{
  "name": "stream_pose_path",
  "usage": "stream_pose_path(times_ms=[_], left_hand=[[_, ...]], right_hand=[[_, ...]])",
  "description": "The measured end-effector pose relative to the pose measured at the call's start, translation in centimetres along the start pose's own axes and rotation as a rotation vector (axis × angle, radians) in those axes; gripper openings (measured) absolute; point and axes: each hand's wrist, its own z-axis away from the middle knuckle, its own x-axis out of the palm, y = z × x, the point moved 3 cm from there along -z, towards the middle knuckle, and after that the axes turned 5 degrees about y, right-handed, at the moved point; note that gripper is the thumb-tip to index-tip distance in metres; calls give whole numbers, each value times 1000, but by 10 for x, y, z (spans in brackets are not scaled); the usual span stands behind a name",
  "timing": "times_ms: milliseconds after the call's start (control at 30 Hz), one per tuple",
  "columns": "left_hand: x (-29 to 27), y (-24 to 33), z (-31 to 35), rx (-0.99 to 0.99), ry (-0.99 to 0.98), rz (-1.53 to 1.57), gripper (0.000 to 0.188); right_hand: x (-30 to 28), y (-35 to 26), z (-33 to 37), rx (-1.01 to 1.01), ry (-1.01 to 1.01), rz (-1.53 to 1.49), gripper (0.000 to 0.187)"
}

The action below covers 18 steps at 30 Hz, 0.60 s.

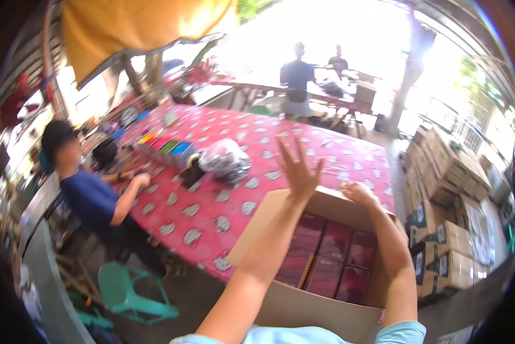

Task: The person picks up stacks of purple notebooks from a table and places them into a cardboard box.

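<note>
My left hand (299, 173) is raised above the far side of an open cardboard box (252, 229), its fingers spread and nothing in them. My right hand (361, 194) is closed at the box's far right edge, beside the raised flap. A small yellowish bit shows at its fingertips, too small to name. Inside the box, dark red packs (324, 275) stand side by side in rows. Part of the contents is hidden under my left forearm.
A long table with a pink patterned cloth (191, 235) carries a plastic-wrapped bundle (226, 159) and a tray of colourful packs (166, 148). At left sits a person in blue (94, 195), near a green stool (134, 292). Stacked cartons (441, 172) stand at right. Two people are beyond.
</note>
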Motion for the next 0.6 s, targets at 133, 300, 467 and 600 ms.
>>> stream_pose_path(times_ms=[133, 300, 467, 600], left_hand=[[3, 17, -3, 30, -76, 93, 88], [22, 11, 20, 89, -496, -83, 63], [37, 13, 37, -85, -1362, -161, 70], [34, 4, 36, -133, -1345, -144, 74]], right_hand=[[-12, 8, 15, 171, -13, -126, 28], [-17, 0, 19, 169, -8, -129, 30], [-15, 7, 21, 135, -34, -64, 31], [-17, -2, 18, 173, -64, -138, 32]])
